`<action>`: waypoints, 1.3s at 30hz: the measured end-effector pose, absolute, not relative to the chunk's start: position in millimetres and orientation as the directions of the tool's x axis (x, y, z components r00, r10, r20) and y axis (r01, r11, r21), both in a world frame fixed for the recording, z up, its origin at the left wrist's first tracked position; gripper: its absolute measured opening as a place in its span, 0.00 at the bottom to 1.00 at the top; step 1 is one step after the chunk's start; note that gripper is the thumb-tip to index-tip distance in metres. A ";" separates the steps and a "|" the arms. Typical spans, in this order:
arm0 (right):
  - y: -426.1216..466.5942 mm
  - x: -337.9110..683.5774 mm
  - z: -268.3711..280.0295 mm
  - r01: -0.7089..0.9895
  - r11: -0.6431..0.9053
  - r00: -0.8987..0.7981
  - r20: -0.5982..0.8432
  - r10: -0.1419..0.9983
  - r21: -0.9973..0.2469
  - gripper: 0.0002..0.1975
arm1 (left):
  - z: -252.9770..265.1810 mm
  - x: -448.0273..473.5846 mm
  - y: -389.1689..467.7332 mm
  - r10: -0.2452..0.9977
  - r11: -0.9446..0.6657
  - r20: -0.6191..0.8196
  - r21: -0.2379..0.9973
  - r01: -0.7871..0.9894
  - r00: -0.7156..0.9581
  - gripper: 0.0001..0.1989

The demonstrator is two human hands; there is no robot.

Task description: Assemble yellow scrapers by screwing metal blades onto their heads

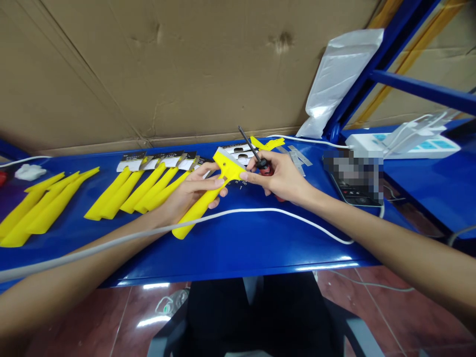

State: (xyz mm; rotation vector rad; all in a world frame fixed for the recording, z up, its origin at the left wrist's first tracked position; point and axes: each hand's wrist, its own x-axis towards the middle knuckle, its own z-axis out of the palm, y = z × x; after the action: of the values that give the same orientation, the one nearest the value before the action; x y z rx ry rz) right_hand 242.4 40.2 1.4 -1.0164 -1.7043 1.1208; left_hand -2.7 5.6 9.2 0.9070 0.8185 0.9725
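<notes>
My left hand [195,191] is closed around the neck of a yellow scraper [195,213], whose wide head tilts up and away and whose handle points toward me. A pale strip, perhaps a blade, runs along the head's far edge, and a small dark hole shows in its face. In my right hand [284,173] is a screwdriver [265,168] with a red-and-black handle, its dark shaft pointing up and left. My right thumb touches the corner of the scraper head. Several tiny screws [240,187] lie on the blue table just beneath.
Carded yellow scrapers [148,188] lie in a row at left, with loose yellow handles [40,213] farther left. Yellow pieces [269,144] and metal strips [299,158] lie behind my right hand. A phone [359,193], power strip [431,148] and white cable [256,209] are also here.
</notes>
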 end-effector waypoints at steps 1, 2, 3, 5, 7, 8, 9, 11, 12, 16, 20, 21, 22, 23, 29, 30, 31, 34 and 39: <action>40.2 242.6 1.3 0.180 0.270 -0.321 0.203 0.925 -0.946 0.25 | 9.5 -2.6 5.3 0.925 0.284 -0.168 0.903 -0.324 0.342 0.24; 40.3 242.8 1.3 0.183 0.267 -0.320 0.199 0.926 -0.946 0.25 | 9.7 -2.4 5.0 0.925 0.286 -0.170 0.901 -0.327 0.340 0.24; 40.3 242.8 1.3 0.185 0.262 -0.316 0.195 0.929 -0.947 0.25 | 9.8 -2.4 4.7 0.924 0.288 -0.172 0.899 -0.329 0.341 0.24; 40.3 242.7 1.6 0.181 0.248 -0.304 0.186 0.934 -0.952 0.26 | 9.5 -2.4 4.7 0.922 0.289 -0.168 0.898 -0.331 0.348 0.23; 40.2 242.2 2.2 0.173 0.234 -0.292 0.177 0.940 -0.957 0.28 | 9.0 -2.5 5.3 0.920 0.285 -0.158 0.899 -0.334 0.359 0.23; 40.1 241.9 2.6 0.169 0.229 -0.289 0.174 0.941 -0.959 0.28 | 8.7 -2.7 5.7 0.920 0.281 -0.151 0.898 -0.338 0.362 0.22; 40.0 241.7 3.0 0.167 0.227 -0.286 0.173 0.942 -0.959 0.29 | 8.6 -2.8 6.0 0.920 0.278 -0.146 0.897 -0.343 0.363 0.22; 40.0 241.7 3.7 0.168 0.234 -0.283 0.181 0.942 -0.958 0.30 | 9.0 -3.2 6.3 0.923 0.275 -0.142 0.893 -0.357 0.356 0.22; 40.1 242.0 4.0 0.174 0.244 -0.282 0.189 0.941 -0.954 0.31 | 9.5 -3.4 6.1 0.925 0.274 -0.141 0.889 -0.365 0.352 0.22; 41.7 245.7 4.0 0.249 0.300 -0.296 0.222 0.929 -0.921 0.29 | 13.8 -3.8 3.6 0.930 0.284 -0.148 0.870 -0.404 0.336 0.23; 46.5 250.1 1.0 0.290 0.314 -0.290 0.230 0.929 -0.904 0.28 | 18.8 -3.1 0.1 0.929 0.298 -0.154 0.851 -0.432 0.338 0.23; 48.1 250.8 -0.1 0.298 0.317 -0.294 0.229 0.928 -0.900 0.26 | 19.7 -2.9 -0.6 0.926 0.300 -0.150 0.848 -0.436 0.346 0.23; 49.6 251.3 -1.3 0.308 0.321 -0.305 0.227 0.925 -0.896 0.23 | 20.4 -2.8 -1.3 0.923 0.302 -0.145 0.847 -0.437 0.357 0.23; 51.0 251.7 -2.5 0.317 0.325 -0.324 0.220 0.920 -0.891 0.19 | 20.9 -2.8 -1.8 0.918 0.305 -0.141 0.847 -0.435 0.370 0.24; 55.5 255.8 -9.6 0.381 0.405 -0.563 0.140 0.815 -0.831 0.09 | 18.5 -5.2 -2.6 0.870 0.340 -0.124 0.851 -0.400 0.477 0.22; 55.7 256.6 -10.3 0.383 0.418 -0.583 0.135 0.801 -0.824 0.08 | 18.0 -5.6 -2.6 0.865 0.342 -0.119 0.852 -0.397 0.488 0.22; 55.8 257.3 -10.7 0.381 0.425 -0.596 0.134 0.792 -0.821 0.08 | 17.7 -5.9 -2.7 0.861 0.341 -0.116 0.854 -0.393 0.496 0.21; 55.0 258.0 -9.4 0.373 0.435 -0.622 0.128 0.773 -0.819 0.10 | 17.6 -6.8 -3.2 0.859 0.338 -0.120 0.864 -0.374 0.498 0.22; 51.8 256.2 -5.1 0.388 0.474 -0.641 0.138 0.755 -0.790 0.11 | 13.7 -10.3 -1.7 0.846 0.349 -0.141 0.876 -0.333 0.514 0.24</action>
State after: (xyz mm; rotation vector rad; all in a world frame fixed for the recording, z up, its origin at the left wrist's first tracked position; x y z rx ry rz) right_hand 256.2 51.8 -5.1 -0.9484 -2.2502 1.0319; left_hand -10.3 -1.7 13.7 0.9129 0.6642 0.8412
